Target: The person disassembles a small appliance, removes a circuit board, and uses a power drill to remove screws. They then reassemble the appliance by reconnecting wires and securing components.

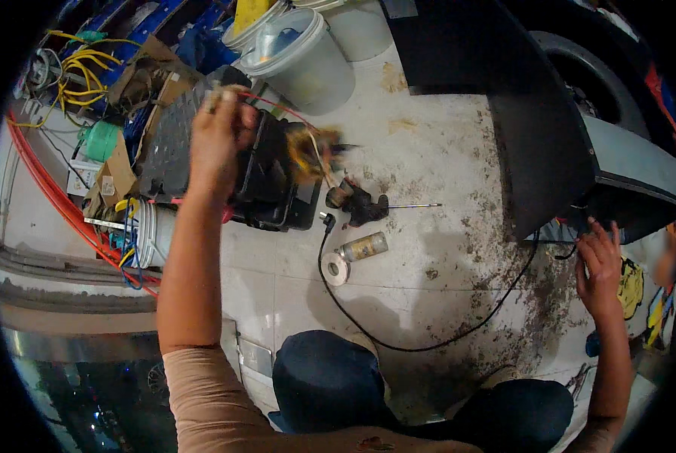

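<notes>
My left hand (224, 124) is raised over a black plastic toolbox (266, 170), its fingers closed on a thin red wire (281, 106). The wire runs right to a blurred tangle of yellowish wires (313, 153). Below that tangle, a black drill-like power tool (364, 205) with a long thin bit lies on the floor. My right hand (602, 264) has its fingers apart at the lower edge of a large black panelled appliance (549, 151). A black cord (421, 348) loops across the floor from near the appliance to a plug beside the tool.
A small can (364, 246) and a tape roll (335, 269) lie on the stained tile floor (398, 302). White buckets (307, 68) stand at the back. Red hoses (58, 204) and a coiled yellow cable (89, 75) are at left. My knees (330, 377) are in front.
</notes>
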Demonstrator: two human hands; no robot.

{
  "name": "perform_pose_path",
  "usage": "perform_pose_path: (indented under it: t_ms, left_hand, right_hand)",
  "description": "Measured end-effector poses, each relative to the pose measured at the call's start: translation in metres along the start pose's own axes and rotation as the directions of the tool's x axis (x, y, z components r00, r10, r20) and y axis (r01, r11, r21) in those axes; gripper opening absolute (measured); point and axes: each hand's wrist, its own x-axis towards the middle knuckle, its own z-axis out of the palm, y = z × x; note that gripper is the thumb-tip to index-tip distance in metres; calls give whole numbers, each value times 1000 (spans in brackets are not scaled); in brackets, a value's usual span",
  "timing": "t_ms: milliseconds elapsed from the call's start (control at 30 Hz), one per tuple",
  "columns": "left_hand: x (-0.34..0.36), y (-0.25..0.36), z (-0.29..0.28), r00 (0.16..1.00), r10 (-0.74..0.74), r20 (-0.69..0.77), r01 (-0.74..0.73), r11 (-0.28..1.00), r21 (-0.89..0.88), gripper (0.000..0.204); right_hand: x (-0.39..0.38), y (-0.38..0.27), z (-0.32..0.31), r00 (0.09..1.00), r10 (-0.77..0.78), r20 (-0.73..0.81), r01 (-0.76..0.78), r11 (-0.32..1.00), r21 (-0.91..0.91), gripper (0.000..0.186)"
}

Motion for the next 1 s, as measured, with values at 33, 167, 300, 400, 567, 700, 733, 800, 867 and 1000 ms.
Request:
perform_pose_path:
  t_ms: [33,167,300,400,567,700,733,800,867,1000]
  left_hand:
    - [-4,-3,11,998,-50,38,51,998,-37,26]
    - [-30,-19,44,952,-118,283,153,983,-103,25]
    - [-52,-40,68,855,-157,494,205,978,-45,24]
    - [-62,-53,78,778,-205,594,183,978,97,23]
    - [-82,-65,75,720,-123,683,62,992,114,24]
    - [-108,-81,62,669,-126,733,93,992,86,21]
    - [-116,-87,62,641,-129,757,69,991,110,21]
    - [-127,-101,62,576,-26,817,-25,998,50,22]
    - [-136,-114,60,408,-152,900,143,985,101,22]
    - [-147,-135,66,251,-49,967,118,993,20,37]
  right_hand:
    - [3,-5,-2,1000,7,10,-7,997,83,35]
    - [13,-37,4,997,16,78,-48,905,422,34]
    - [38,-72,35,983,-18,182,-88,825,559,31]
    - [70,-105,74,967,28,255,-211,651,729,42]
    - [107,-174,158,386,-73,920,-880,-329,343,84]
    - [90,-221,202,351,-400,847,-553,-818,-158,87]
    - [86,-229,208,468,-366,805,-535,-842,-72,81]
    - [85,-235,218,545,-308,780,-497,-868,4,73]
    - [93,-231,222,597,-302,743,-457,-890,5,67]
    - [108,-192,214,666,-280,691,-384,-923,-4,63]
